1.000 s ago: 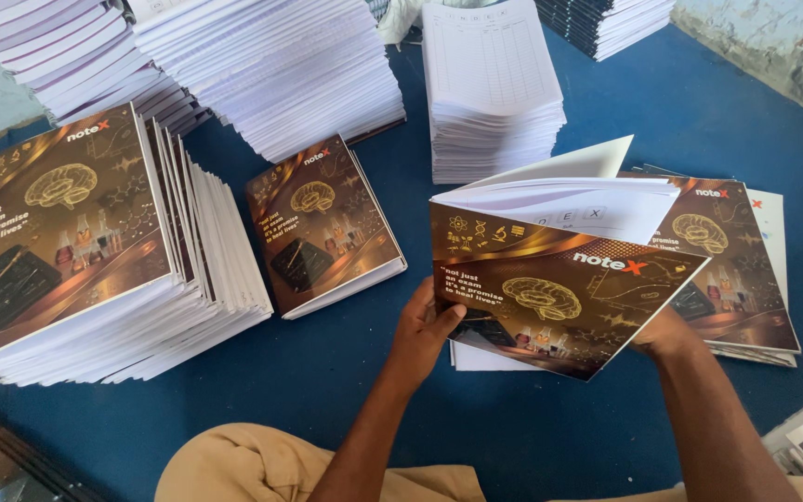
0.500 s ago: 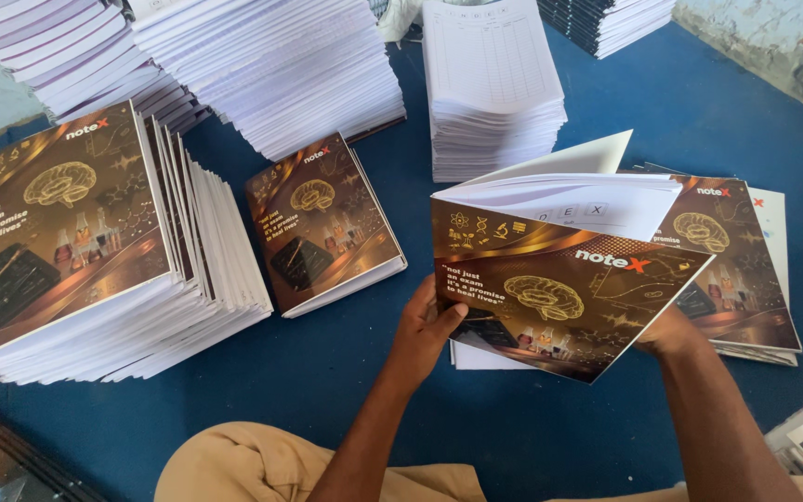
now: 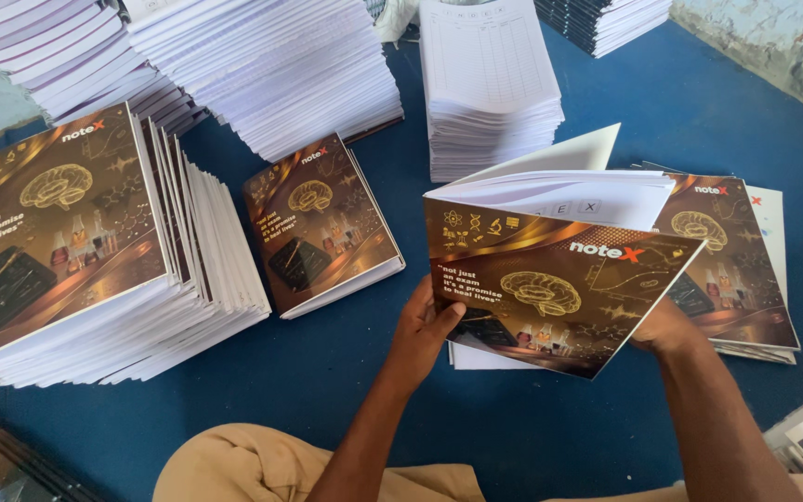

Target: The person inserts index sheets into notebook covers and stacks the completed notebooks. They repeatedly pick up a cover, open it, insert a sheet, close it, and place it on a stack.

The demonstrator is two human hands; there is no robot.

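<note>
Left hand [image 3: 425, 325] curled on the near left edge of the brown notebook cover [image 3: 559, 288], fingers [image 3: 448, 321] pinching it. Right hand [image 3: 662, 327] under the cover's right side, fingers hidden, grip unclear. Cover raised, tilted above the blue surface [image 3: 346, 372], white page block [image 3: 559, 191] inside, between single notebook [image 3: 322, 223] and flat pile [image 3: 731, 260].

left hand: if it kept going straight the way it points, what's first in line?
The left hand points up and slightly right, gripping the brown-covered notebook. Past that, probably the white paper stack; depth is unclear.
</note>
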